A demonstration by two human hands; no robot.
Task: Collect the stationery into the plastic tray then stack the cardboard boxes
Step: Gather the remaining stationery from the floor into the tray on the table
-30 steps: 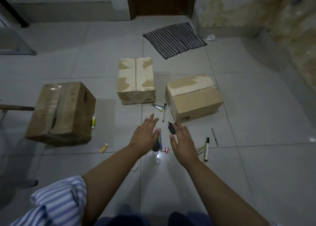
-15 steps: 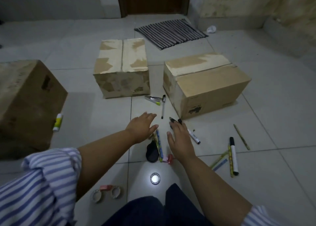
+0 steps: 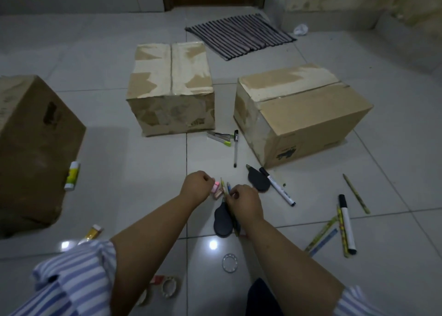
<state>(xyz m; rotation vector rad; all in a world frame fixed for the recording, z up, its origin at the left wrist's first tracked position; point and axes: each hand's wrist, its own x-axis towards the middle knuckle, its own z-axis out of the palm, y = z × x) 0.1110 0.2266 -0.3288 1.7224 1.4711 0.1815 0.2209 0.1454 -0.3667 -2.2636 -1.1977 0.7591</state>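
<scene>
Pencils (image 3: 235, 223) pinched by R hand (image 3: 244, 202) fingers (image 3: 235, 194); L hand (image 3: 197, 184) curled beside pink eraser (image 3: 216, 188), grip unclear.

Three closed cardboard boxes (image 3: 171, 88) stand apart; pens (image 3: 235, 148), markers (image 3: 347, 222) (also a glue stick (image 3: 71, 175)) lie scattered around.

The grey tiled floor (image 3: 119, 59) holds three boxes. The left box (image 3: 31, 148) is far out past the left hand (image 3: 197, 186). The middle box (image 3: 171, 88) is ahead of that hand, and the right box (image 3: 303, 114) is ahead of the right hand (image 3: 244, 201). A striped mat (image 3: 239, 36) lies far beyond them.

A pink eraser (image 3: 216, 188) is at the left hand's fingers, and thin pencils (image 3: 227, 187) are at the right hand's. A flat black thing (image 3: 222, 220) lies by the right wrist. A pen (image 3: 235, 150) lies ahead of both hands. A white marker (image 3: 347, 227) lies out to the right hand's side. A glue stick (image 3: 71, 175) touches the left box.
</scene>
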